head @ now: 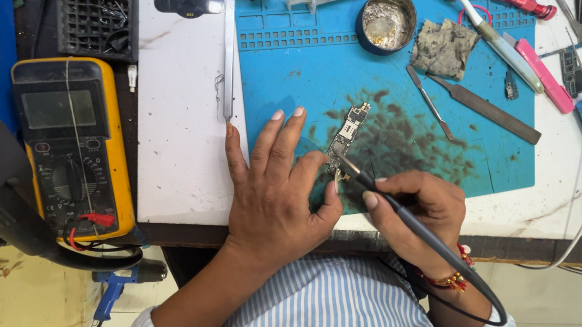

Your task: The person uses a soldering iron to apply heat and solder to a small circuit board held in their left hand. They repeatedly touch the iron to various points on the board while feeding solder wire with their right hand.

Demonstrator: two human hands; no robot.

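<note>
two hands [277,196] [420,206], one iron [376,189], one board [348,136].

Bare mat [279,81] above — tools [486,107] crowding right.

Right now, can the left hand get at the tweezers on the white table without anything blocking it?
Probably yes. The left hand lies flat beside the circuit board, holding nothing. The tweezers lie just beyond its fingertips, along the blue mat's left edge, with nothing between.

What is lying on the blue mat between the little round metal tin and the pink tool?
In the head view, a crumpled grey-brown rag and a white toothbrush lie between them.
</note>
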